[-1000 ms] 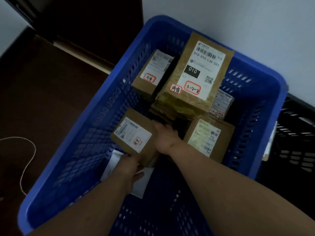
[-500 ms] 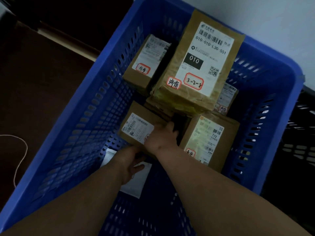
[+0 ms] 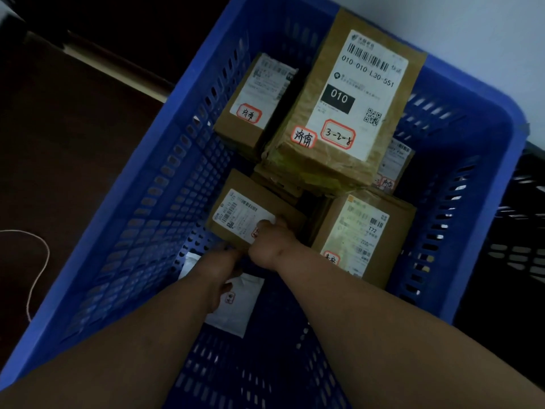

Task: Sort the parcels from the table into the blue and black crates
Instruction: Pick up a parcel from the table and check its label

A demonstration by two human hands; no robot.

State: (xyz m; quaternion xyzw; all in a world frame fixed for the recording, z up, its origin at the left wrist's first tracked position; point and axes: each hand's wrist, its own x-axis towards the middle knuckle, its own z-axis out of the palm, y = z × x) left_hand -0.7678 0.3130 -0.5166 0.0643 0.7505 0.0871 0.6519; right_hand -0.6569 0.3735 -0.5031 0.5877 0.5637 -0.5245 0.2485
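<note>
Both my hands reach down into the blue crate [image 3: 165, 184]. They hold a small cardboard box [image 3: 247, 199] with a white label, low in the crate's middle. My right hand [image 3: 272, 245] grips its near right corner, fingers curled over the label. At the box's near edge is my left hand [image 3: 218, 268], its fingers tucked under the box and hidden. A flat white parcel [image 3: 239, 311] lies on the crate floor under my left hand. Close around the small box are a big taped parcel [image 3: 342, 113], a tall box [image 3: 250, 107] and a yellow-labelled box [image 3: 362, 231].
Another small parcel [image 3: 393, 169] peeks out behind the big one. The black crate [image 3: 522, 249] stands right of the blue one, against a white wall. Dark floor with a thin white cord [image 3: 38, 267] lies to the left. The crate's near floor is bare.
The small box has gone lower and a little farther into the crate. My right hand slid from its far side onto its near right corner. The view has come closer.
</note>
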